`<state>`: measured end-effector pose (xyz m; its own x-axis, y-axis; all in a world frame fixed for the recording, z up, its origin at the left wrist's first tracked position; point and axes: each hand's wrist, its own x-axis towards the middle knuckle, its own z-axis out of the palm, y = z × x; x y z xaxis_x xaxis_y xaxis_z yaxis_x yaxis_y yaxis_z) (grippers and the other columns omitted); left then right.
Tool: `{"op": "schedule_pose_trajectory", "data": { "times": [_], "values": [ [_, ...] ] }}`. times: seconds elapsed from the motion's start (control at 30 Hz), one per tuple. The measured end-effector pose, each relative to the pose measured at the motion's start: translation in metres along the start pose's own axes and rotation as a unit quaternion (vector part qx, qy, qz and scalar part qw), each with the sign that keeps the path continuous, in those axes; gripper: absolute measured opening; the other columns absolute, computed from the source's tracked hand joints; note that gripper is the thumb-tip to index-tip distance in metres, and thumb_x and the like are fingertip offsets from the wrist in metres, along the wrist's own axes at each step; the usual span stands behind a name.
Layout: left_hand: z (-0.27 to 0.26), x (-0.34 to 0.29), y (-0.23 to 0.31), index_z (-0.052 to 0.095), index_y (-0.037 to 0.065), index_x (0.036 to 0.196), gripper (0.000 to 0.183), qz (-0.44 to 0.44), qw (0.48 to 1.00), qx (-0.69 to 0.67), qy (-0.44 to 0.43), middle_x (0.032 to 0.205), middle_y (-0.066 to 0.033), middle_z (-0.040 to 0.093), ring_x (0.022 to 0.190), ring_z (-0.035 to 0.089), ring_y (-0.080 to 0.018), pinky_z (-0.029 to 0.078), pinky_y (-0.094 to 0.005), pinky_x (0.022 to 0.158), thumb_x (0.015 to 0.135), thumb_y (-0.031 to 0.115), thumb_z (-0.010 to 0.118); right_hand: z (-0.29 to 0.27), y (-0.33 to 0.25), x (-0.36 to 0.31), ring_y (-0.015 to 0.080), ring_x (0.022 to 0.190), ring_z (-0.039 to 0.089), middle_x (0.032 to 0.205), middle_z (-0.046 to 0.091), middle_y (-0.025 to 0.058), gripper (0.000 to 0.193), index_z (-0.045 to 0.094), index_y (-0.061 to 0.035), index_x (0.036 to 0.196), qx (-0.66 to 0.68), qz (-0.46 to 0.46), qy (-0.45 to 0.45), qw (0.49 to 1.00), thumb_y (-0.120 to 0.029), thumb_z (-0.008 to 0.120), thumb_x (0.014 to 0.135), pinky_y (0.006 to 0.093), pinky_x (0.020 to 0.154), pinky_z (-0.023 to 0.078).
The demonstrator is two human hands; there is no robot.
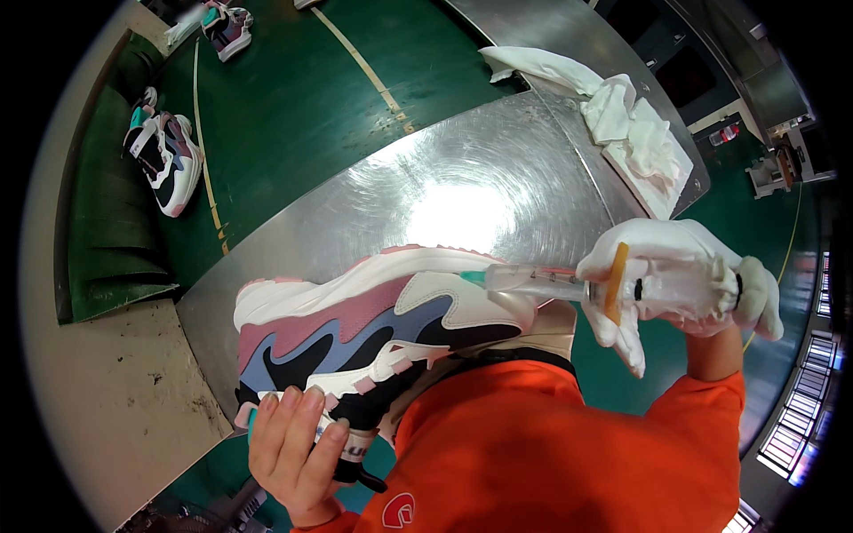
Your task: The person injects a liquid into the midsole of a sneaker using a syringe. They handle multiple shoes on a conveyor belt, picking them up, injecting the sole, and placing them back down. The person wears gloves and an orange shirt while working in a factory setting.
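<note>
A sneaker (360, 315) in white, mauve, blue and black lies on its side across the metal edge in front of me, sole away from me. My left hand (293, 449), bare, is closed round the shoe at its collar and tongue. White-gloved, my right hand (675, 275) grips a clear syringe (524, 279) with a green tip and an amber flange. That tip points left and is at the seam between the upper and the white sole near the toe; whether it touches cannot be told. Part of the syringe's rear is hidden by the glove.
Beyond the shiny metal worktop (382, 191) runs a green belt (284, 115) with yellowish lines. On it are a sneaker (173, 164) at the left and another sneaker (228, 34) farther off. Crumpled white cloth (626, 120) lies at the worktop's right. A beige panel (133, 382) borders the left.
</note>
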<state>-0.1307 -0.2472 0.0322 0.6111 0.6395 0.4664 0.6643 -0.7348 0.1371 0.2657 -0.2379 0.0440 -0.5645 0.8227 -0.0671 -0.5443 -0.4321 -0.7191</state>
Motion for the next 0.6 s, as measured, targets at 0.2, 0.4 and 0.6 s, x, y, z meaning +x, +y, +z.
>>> {"op": "schedule_pose_trajectory", "data": {
  "times": [0.2, 0.4, 0.6],
  "values": [
    [-0.002, -0.003, 0.001, 0.057, 0.009, 0.114, 0.049, 0.027, 0.999, 0.013, -0.017, 0.113, -0.0206, 0.066, 0.101, 0.065, -0.0413, 0.048, -0.0532, 0.093, 0.077, 0.033, 0.079, -0.002, 0.006, -0.014, 0.0296, 0.061, 0.066, 0.090, 0.059, 0.0296, 0.102, 0.038, 0.0175, 0.131, -0.020, -0.031, 0.017, 0.999, -0.052, 0.077, 0.067, 0.0320, 0.053, 0.057],
    [0.001, -0.009, 0.018, 0.055, 0.009, 0.119, 0.053, 0.009, 0.999, 0.050, -0.019, 0.116, -0.0212, 0.065, 0.102, 0.064, -0.0422, 0.048, -0.0533, 0.093, 0.078, 0.033, 0.078, -0.001, 0.017, -0.026, 0.0272, 0.058, 0.065, 0.084, 0.059, 0.0268, 0.102, 0.039, 0.0164, 0.130, -0.064, -0.061, 0.054, 0.995, -0.055, 0.078, 0.067, 0.0295, 0.050, 0.055],
    [0.008, -0.014, 0.041, 0.053, 0.009, 0.122, 0.057, -0.007, 0.996, 0.090, -0.009, 0.118, -0.0221, 0.063, 0.105, 0.063, -0.0409, 0.048, -0.0520, 0.094, 0.078, 0.033, 0.080, 0.008, 0.022, -0.034, 0.0248, 0.056, 0.064, 0.079, 0.060, 0.0239, 0.102, 0.039, 0.0153, 0.129, -0.079, -0.072, 0.112, 0.988, -0.057, 0.078, 0.068, 0.0268, 0.048, 0.053]
  ]
}}
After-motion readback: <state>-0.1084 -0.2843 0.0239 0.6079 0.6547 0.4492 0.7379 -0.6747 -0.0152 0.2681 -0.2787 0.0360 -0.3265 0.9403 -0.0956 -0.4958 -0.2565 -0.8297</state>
